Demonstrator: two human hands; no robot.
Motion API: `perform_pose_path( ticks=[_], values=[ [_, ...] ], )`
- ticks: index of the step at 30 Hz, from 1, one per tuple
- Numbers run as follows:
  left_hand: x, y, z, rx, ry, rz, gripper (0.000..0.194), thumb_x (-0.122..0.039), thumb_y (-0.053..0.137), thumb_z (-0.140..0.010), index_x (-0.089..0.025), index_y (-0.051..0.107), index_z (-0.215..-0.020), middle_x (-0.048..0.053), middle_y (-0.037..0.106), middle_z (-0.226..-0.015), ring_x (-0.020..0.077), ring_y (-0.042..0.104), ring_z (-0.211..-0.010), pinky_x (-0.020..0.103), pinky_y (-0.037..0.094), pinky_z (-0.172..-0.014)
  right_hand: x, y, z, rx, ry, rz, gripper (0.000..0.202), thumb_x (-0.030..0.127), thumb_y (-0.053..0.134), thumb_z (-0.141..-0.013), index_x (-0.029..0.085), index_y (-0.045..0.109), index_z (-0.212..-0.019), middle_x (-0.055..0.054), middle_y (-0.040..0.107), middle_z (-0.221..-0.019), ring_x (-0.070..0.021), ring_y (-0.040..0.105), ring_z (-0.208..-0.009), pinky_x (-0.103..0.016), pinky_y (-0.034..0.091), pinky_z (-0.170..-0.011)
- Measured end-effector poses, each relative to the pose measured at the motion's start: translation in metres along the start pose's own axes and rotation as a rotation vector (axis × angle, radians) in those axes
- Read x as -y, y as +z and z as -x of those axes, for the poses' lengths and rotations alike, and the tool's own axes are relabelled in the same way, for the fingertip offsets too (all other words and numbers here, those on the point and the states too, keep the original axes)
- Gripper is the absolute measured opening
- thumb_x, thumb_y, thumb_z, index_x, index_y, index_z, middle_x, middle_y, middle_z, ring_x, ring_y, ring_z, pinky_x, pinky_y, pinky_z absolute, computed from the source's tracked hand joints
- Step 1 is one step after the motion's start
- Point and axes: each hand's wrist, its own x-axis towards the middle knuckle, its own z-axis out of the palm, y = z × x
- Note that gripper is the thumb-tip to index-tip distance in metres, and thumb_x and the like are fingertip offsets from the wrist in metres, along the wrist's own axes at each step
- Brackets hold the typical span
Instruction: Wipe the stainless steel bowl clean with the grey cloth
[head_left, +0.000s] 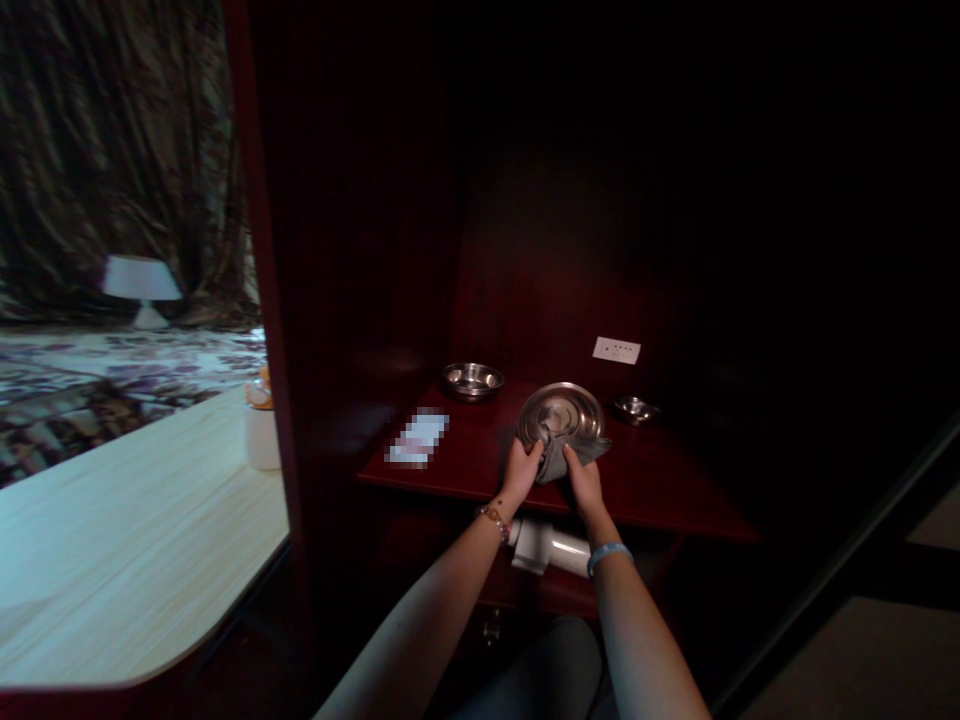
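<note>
A round, shallow stainless steel plate (577, 408) is tilted up above the dark red shelf, its inner side facing me. My left hand (520, 474) is closed at its lower left rim, beside the bunched cloth. A grey cloth (556, 462) covers the near rim of the plate. My right hand (585, 482) pinches this cloth, thumb on top, against the lower right rim. The fingers under the plate and cloth are hidden on both hands.
On the red shelf (645, 480) stand a steel bowl (472, 382) at back left and a smaller steel bowl (636, 409) at right. A blurred-out flat item (418, 438) lies left. White cylindrical objects (568, 551) sit below. A wooden table (135, 530) extends left beyond the partition (274, 300).
</note>
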Motion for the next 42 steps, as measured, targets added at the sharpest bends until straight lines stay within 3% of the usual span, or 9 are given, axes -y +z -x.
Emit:
perform_pose_path(
  ticks=[27,42],
  values=[
    [-0.0033,0.0003,0.0017,0.008,-0.015,-0.012,0.022,-0.017,0.065,-0.077,-0.014,0.061,-0.099,0.009,0.071,-0.093,0.02,0.067,-0.088,0.032,0.05,-0.086,-0.0007,-0.0002,0.0006,0.003,-0.002,-0.017,0.05,0.046,0.067,-0.072,0.012,0.07,-0.108,-0.01,0.072,-0.111,-0.0271,0.065,-0.108,-0.038,0.045,-0.102],
    [-0.0047,0.0002,0.0022,-0.003,-0.02,-0.001,0.022,-0.019,0.067,-0.075,-0.014,0.063,-0.097,0.01,0.072,-0.095,0.0212,0.066,-0.096,0.033,0.048,-0.092,-0.002,-0.0001,-0.0004,0.016,-0.024,-0.015,0.05,0.047,0.066,-0.073,0.013,0.069,-0.109,-0.01,0.071,-0.113,-0.0264,0.064,-0.11,-0.039,0.043,-0.104]
  ],
)
